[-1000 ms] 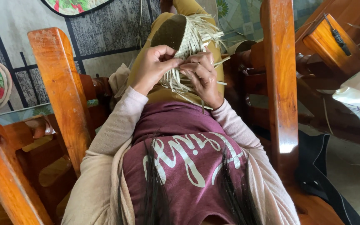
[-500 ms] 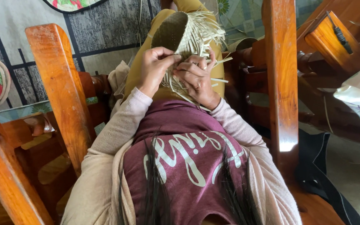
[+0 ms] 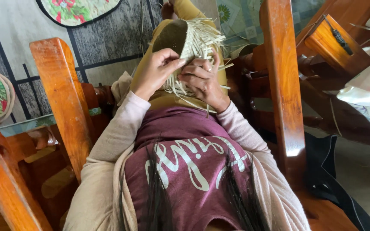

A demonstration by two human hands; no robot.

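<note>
Wooden chair frames crowd the view, with patterned floor mats behind. At upper centre I see the woven straw piece (image 3: 189, 42) resting on my raised knees: its rounded body looks already plaited, while loose pale strips still fan out along its right edge, so I judge the rim unfinished. My left hand (image 3: 157, 70) pinches the edge with closed fingers; my right hand (image 3: 202, 81) curls tight around the loose strips. An orange chair post (image 3: 281, 77) stands just right.

Woven basket (image 3: 185, 42): dry matt straw strips; chair arms (image 3: 61, 94): glossy varnished wood.
</note>
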